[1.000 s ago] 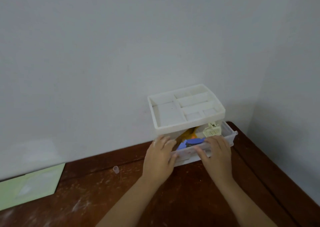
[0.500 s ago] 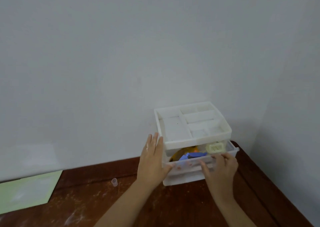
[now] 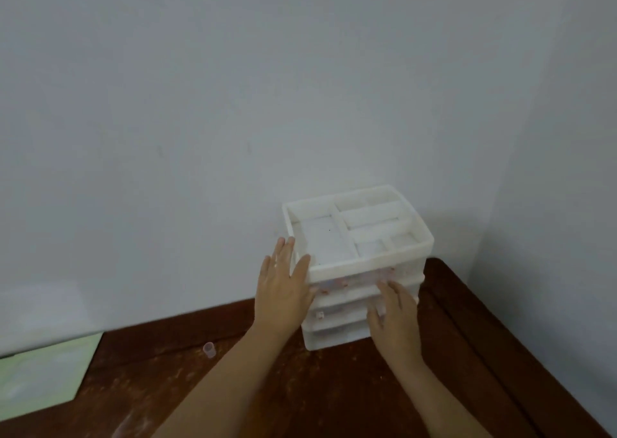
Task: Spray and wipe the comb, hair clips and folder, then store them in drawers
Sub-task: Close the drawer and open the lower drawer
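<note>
At the far left a pale green folder (image 3: pixel 40 374) lies flat on the dark wooden table (image 3: pixel 334 394), its far edge near the grey wall (image 3: pixel 200 104). To its right, well apart from it, a small clear cap (image 3: pixel 209 350) stands on the tabletop. Further right comes the left hand (image 3: pixel 283 287), fingers straight and spread, laid flat against the left side of a white plastic drawer unit (image 3: pixel 357 260) — it grips nothing, only presses. The unit sits near the corner of the room, its open top split into several shallow compartments, with three drawers stacked beneath it. The top drawer (image 3: pixel 354 282) is pushed in, roughly level with the two below, and faint pink and blue shapes show through its cloudy front; what they are cannot be made out. The right hand (image 3: pixel 394 317) lies against the drawer fronts on the unit's right half, fingers extended and relaxed, fingertips (image 3: pixel 384 285) touching the top drawer — again holding nothing. No comb or clip can be identified through the plastic.
</note>
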### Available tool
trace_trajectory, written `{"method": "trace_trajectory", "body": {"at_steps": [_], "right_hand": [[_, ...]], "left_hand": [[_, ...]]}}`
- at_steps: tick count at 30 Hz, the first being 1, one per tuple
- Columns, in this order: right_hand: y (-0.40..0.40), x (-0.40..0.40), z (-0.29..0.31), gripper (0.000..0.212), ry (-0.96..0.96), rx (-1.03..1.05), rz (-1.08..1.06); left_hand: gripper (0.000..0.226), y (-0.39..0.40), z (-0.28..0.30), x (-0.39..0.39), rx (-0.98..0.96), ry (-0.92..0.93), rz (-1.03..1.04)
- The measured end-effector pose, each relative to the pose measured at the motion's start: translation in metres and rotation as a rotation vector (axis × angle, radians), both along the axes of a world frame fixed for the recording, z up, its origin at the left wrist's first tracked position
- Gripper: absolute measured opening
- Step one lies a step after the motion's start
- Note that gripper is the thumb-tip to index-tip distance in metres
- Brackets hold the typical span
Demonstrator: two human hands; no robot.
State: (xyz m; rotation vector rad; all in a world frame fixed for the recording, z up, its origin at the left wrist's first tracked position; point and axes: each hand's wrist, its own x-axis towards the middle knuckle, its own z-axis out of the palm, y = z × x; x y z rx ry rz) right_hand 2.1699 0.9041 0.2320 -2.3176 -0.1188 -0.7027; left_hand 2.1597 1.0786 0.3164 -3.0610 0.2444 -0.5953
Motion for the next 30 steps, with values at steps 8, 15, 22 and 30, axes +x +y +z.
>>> {"method": "trace_trajectory", "body": {"at_steps": [8,15,22,30], "right_hand": [[0.019,-0.009,0.007,0.042,0.531,0.811,-0.008],[0.032,0.01,0.014,0.041,0.598,1.622,-0.085],[0.025,-0.013,0.008,0.043,0.612,1.653,-0.1],[0.001,-0.071,-0.012,0.036,0.605,1.663,-0.065]], "left_hand": [[0.051,0.019,-0.002,0.014,0.105,0.052,-0.058],[0.058,0.013,0.001,0.015,-0.057,-0.025,-0.153],[0.056,0.008,0.0,0.011,-0.143,0.03,-0.149],[0.058,0.013,-0.005,0.012,-0.197,0.042,-0.168]]}}
